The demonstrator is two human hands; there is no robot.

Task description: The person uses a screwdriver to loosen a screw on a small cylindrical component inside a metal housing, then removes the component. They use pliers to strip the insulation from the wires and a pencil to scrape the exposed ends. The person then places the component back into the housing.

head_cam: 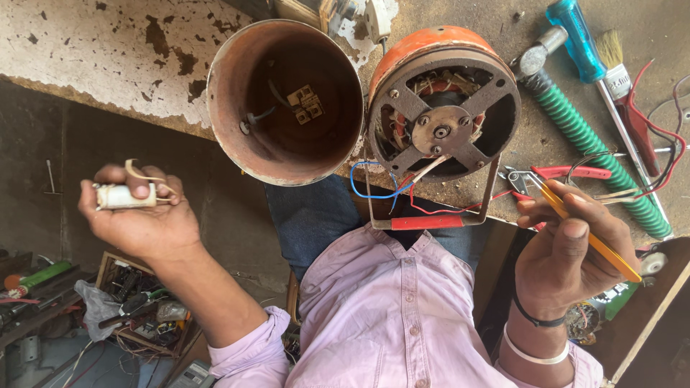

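Observation:
My left hand [140,215] is raised at the left and grips a small white cylindrical part [123,196] with pale wires curling off it. My right hand [571,248] at the right holds a yellow-handled tool [589,233] pinched between thumb and fingers. Between them, at the bench edge, lies an orange motor body [442,108] showing its round metal end plate and windings, with blue, red and white wires [392,187] hanging from it. Beside it on the left lies an empty rusty orange housing [287,100], its open mouth facing me.
A worn workbench [108,50] carries a hammer with a green ribbed grip [589,136], a blue-handled screwdriver [575,36], a brush [611,50], red-handled pliers [560,174] and loose red wires. Below left, a box of scrap parts [140,309] stands on the floor.

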